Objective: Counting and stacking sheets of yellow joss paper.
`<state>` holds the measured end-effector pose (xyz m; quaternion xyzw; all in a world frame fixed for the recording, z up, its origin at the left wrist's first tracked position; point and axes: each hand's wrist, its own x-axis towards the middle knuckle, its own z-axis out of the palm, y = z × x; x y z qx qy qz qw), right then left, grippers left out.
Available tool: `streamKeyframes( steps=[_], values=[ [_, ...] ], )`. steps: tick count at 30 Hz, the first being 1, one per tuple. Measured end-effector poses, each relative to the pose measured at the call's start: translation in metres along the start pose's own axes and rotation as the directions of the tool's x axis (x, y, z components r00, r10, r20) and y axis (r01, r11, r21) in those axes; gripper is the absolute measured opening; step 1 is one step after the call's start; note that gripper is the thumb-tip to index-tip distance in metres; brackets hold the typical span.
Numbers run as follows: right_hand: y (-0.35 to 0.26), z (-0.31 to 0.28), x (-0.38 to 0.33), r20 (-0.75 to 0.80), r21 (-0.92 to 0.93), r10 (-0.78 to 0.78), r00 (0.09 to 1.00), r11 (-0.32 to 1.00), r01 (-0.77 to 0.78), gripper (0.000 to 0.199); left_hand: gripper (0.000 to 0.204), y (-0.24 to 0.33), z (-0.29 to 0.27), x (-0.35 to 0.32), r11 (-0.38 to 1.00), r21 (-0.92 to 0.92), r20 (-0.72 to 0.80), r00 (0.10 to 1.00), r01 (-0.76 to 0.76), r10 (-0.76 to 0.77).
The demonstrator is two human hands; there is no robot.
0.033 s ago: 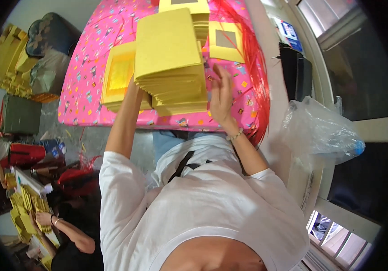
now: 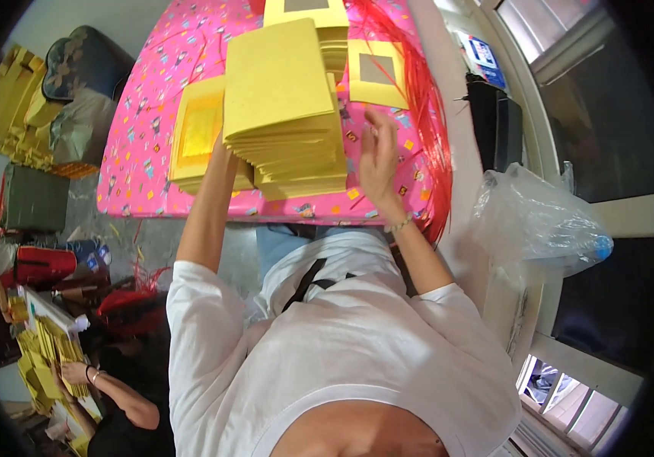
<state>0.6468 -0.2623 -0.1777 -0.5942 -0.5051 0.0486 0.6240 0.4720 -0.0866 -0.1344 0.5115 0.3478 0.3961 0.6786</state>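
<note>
A tall stack of folded yellow paper (image 2: pixel 274 80) stands at the near edge of the pink patterned table cover (image 2: pixel 133 152), its upper layers fanned unevenly. My left hand (image 2: pixel 224 152) is against the stack's left side, its fingers hidden by the paper. To the right of the stack, my right hand (image 2: pixel 378 160) is raised a little apart from it, fingers spread and holding nothing. Left of the stack lies a lower pile of yellow paper with a shiny gold square (image 2: pixel 202 131). Behind, on the right, lies a yellow sheet with a grey square (image 2: pixel 377 71).
Red plastic strands (image 2: pixel 437 152) run down the table's right side. Beyond them, a clear plastic bag (image 2: pixel 536 221) and a black box (image 2: pixel 494 126) sit by the window. At lower left, co-workers handle yellow paper at a white table (image 2: pixel 45 305). Yellow bundles (image 2: pixel 15 114) are heaped at far left.
My right hand has shifted slightly right, away from the stack. The left hand stays at the stack's left side.
</note>
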Motion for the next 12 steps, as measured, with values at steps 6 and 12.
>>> streamKeyframes(
  steps=[6,12],
  values=[
    [0.111,-0.048,0.075,-0.082,-0.506,0.103,0.991,0.853,-0.131,0.024,0.066,0.006,0.009,0.028,0.998,0.011,0.015,0.997,-0.07,0.069],
    [0.156,-0.044,0.105,-0.056,-0.851,0.404,0.913,0.459,-0.255,0.03,0.065,0.023,-0.021,0.035,0.895,0.279,0.128,0.938,-0.347,0.323]
  ],
)
